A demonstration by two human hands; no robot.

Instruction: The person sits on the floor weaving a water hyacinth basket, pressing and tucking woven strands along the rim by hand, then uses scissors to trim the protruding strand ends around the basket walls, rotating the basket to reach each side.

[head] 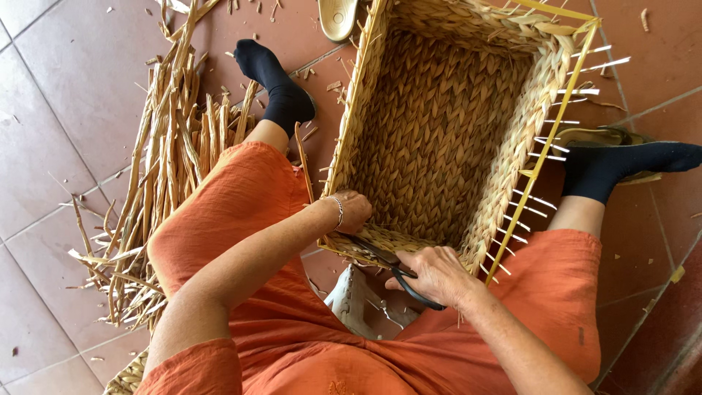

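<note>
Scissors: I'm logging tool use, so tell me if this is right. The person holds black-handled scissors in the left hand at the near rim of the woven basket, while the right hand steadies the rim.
Not quite: the hands are swapped. The head view shows the scissors in the right hand, and the left hand steadies the near rim of the woven basket.

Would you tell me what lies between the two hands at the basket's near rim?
In the head view, scissors span from left hand to right hand.
</note>
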